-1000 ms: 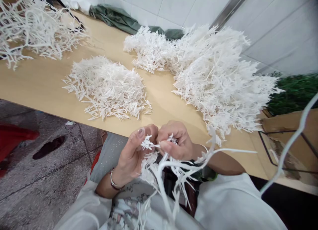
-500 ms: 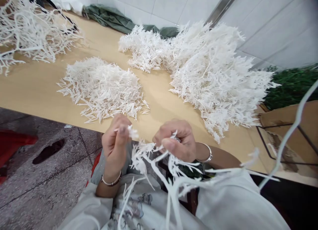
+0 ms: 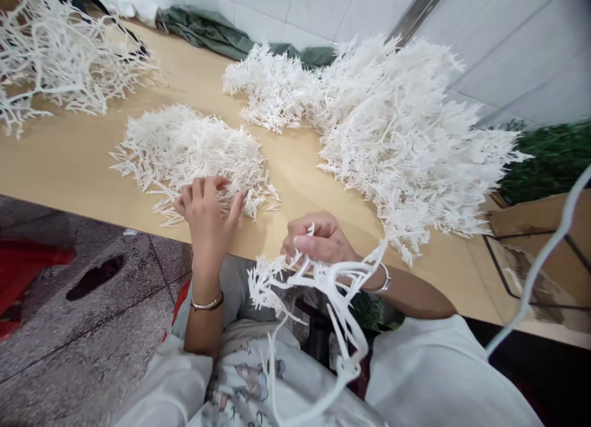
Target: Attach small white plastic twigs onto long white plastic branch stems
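My right hand (image 3: 321, 239) grips a white branching plastic sprig (image 3: 344, 285) near the table's front edge. The sprig's long stems and feathery tips hang down over my lap. My left hand (image 3: 207, 205) reaches over the near edge of a low heap of small white plastic pieces (image 3: 189, 144), its fingers spread and thumb apart. I see nothing held in it. To the right of that heap lies a much larger pile of feathery white sprigs (image 3: 392, 125).
The tan table (image 3: 295, 187) runs along a tiled wall. A tangle of white stems (image 3: 60, 58) sits at the far left. Green cloth (image 3: 207, 30) lies by the wall. A cardboard box (image 3: 549, 236) with green foliage (image 3: 549, 156) is at the right; a red stool (image 3: 28, 273) stands at left.
My left hand has moved up from beside the sprig to the small heap and opened; the white bit in its pinch is gone from view. The sprig in my right hand has swung round.
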### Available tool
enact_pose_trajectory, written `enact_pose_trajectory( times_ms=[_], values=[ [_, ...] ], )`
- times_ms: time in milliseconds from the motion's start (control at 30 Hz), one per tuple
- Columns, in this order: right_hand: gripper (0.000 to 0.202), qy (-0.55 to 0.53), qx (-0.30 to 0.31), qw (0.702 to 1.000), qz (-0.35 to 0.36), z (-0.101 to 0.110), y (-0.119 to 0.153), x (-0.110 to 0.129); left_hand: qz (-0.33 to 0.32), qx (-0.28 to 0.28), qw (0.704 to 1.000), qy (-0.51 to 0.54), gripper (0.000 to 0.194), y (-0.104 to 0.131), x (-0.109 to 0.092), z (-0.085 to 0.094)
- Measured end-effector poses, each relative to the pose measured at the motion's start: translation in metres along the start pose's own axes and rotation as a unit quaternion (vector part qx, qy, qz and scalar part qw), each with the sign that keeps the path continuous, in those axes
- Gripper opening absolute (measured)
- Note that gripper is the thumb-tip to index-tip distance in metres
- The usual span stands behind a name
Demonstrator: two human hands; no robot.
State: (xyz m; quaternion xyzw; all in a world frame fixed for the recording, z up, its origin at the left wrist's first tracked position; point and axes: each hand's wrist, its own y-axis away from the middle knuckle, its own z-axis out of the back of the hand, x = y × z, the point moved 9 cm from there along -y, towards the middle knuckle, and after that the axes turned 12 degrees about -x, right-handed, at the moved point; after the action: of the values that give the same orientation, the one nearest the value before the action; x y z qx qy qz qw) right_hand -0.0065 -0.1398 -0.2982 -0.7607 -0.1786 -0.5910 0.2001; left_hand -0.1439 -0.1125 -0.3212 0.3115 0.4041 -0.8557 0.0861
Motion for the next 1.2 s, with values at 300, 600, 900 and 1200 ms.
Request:
enact_pose_trajectory(
  times_ms=[300,600,900,1200],
  values=[
    [0.039,0.096,0.001,0.993,0.069,0.008,-0.003,0.016,-0.014,0.232,0.846,0.48,0.03,0.032,-0.06,0.035],
    [0.043,0.185,0.137,0.964,0.131,-0.006,0.003,0.028,0.003,0.361,0.774,0.52,0.014,0.051,-0.062,0.025],
    [0.055,0.106,0.181,0.977,0.039,-0.019,0.005,0.014,0.149,0.224,0.827,0.493,0.017,0.046,-0.051,0.031],
    [0.037,0.28,-0.048,0.951,0.124,-0.008,0.005,0.024,0.11,0.107,0.875,0.459,0.036,0.038,-0.054,0.043]
  ],
)
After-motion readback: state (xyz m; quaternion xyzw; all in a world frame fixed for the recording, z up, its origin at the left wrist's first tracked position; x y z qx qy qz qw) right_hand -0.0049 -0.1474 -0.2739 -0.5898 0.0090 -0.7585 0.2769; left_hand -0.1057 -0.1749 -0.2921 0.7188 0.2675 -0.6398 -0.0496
